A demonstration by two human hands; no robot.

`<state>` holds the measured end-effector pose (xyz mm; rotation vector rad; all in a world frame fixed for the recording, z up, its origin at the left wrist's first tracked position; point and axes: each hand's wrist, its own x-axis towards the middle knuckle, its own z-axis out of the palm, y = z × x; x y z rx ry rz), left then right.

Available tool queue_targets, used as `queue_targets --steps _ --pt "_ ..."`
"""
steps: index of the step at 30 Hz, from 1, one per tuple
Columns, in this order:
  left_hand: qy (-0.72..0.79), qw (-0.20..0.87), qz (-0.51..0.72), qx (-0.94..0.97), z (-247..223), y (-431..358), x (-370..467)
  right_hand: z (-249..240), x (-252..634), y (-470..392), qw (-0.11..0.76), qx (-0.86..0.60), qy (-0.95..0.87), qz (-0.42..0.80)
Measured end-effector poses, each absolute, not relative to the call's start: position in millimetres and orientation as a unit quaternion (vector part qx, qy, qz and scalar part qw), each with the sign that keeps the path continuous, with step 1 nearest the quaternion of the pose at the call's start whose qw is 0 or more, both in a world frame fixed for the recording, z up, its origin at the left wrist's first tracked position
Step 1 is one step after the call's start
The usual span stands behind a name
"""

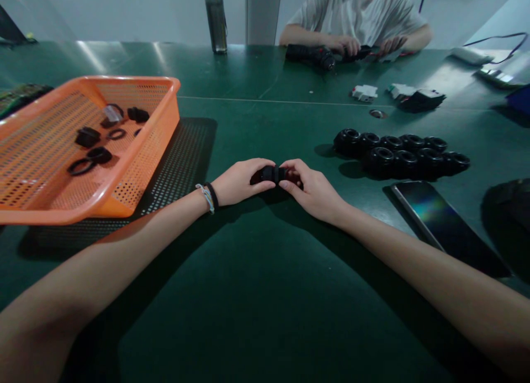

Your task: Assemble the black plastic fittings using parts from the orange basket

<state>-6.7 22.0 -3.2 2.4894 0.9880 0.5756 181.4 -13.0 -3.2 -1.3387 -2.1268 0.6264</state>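
Note:
My left hand (240,181) and my right hand (311,189) meet at the middle of the green table (265,294). Both grip one small black round fitting (273,174) between their fingertips, just above the tabletop. The left wrist wears a black band and a light braided one. Most of the fitting is hidden by my fingers. To the right lies a cluster of several similar black round fittings (401,154). An orange perforated basket (136,168) stands at the left and holds several loose black rings and parts (89,145).
A dark phone (439,217) lies face up at the right. Across the table another person (356,19) handles a black tool (310,54). A dark bottle (216,19) stands at the back. Small white parts (364,92) and cables lie at the far right.

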Motion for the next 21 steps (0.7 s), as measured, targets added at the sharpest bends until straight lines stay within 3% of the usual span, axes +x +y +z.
queue_targets --steps 21 --pt "0.349 0.195 0.207 0.893 -3.2 22.1 -7.3 -2.5 181.0 -12.6 0.263 -0.504 -0.793 0.221"
